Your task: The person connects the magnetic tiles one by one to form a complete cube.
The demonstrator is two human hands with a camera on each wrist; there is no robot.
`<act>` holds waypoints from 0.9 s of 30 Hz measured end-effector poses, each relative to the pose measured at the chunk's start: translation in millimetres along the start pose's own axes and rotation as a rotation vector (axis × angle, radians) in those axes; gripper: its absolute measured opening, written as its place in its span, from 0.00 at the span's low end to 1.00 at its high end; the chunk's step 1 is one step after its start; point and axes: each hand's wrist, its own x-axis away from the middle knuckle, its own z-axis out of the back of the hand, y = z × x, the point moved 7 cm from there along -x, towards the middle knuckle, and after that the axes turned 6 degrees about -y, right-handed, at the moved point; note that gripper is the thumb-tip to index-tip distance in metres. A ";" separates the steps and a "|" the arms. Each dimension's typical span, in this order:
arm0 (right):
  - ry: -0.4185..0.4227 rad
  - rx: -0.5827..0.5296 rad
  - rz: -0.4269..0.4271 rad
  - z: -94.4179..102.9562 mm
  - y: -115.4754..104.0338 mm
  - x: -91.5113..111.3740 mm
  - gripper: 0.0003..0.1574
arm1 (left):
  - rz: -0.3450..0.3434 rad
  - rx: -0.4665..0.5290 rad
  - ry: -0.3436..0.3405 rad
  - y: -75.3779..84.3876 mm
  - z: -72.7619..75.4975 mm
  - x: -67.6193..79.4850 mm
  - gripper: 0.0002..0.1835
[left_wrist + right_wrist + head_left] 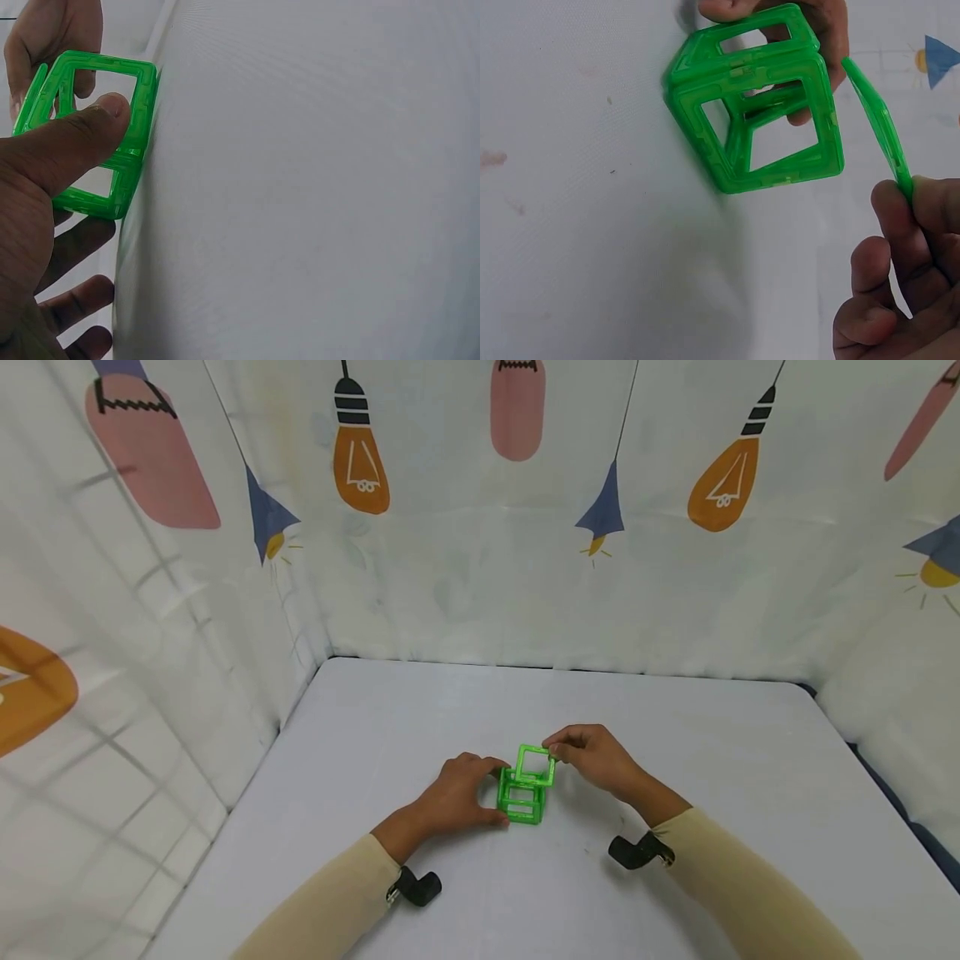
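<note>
My left hand (457,795) grips a small green box built of square magnetic frame tiles (742,75), thumb on the near side and fingers at the far side. In the left wrist view the thumb (79,142) lies across one open-centred face. The box stands on the white table, and its hollow inside shows in the right wrist view. With thumb and fingertips, my right hand (600,762) pinches one loose green square tile (885,131) by its edge. That tile is tilted, apart from the box in the right wrist view, and overlaps its top in the head view.
The white table (420,710) spreads around both hands. White curtains (465,577) printed with bulbs and lamps hang along its back and sides. Dark cameras, one at the left wrist (420,888) and one at the right wrist (633,852), jut out from the sleeves.
</note>
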 end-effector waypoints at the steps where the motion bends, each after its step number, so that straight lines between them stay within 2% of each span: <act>1: -0.006 -0.003 0.001 -1.5 -0.7 0.4 0.10 | 0.001 0.000 -0.001 0.2 0.2 -0.1 0.41; 9: 0.000 0.024 -0.005 -9.2 -3.3 2.4 0.10 | 0.007 0.004 -0.006 0.7 0.7 0.3 0.41; 27: 0.013 0.043 0.043 -17.4 -4.6 3.5 0.08 | 0.016 0.007 -0.020 -0.8 -0.4 0.3 0.42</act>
